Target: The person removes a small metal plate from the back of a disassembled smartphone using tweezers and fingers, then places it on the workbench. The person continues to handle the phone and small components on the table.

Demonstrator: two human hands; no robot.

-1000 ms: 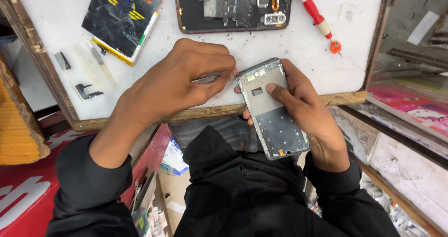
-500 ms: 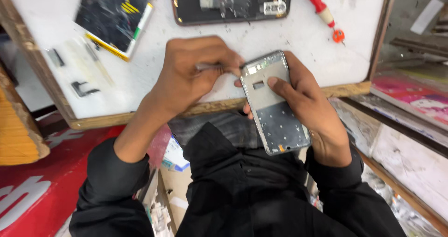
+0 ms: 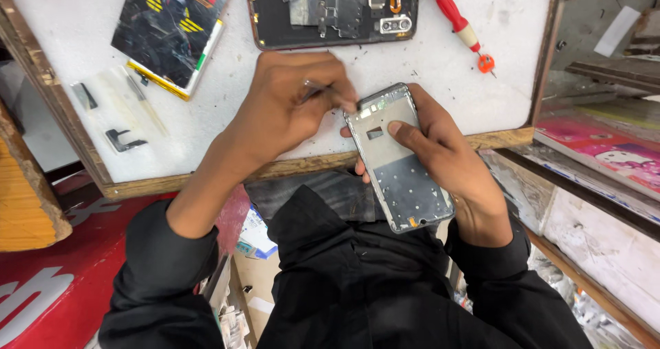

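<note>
While the right hand [image 3: 440, 150] is gripping a bare grey phone frame [image 3: 397, 160], thumb lying across its face and fingers wrapped behind, the left hand [image 3: 289, 105] is pinching a thin metal tool [image 3: 317, 90] between closed fingertips at the frame's top corner (the tip itself is hidden). Both are hovering over the near edge of a white work board [image 3: 481, 95]. Farther back are lying an opened phone [image 3: 333, 9], a red-handled screwdriver [image 3: 457, 20] and a dark printed box [image 3: 172, 29].

Left hand [image 3: 285, 105] nearer phone frame's [image 3: 399, 160] top.
</note>
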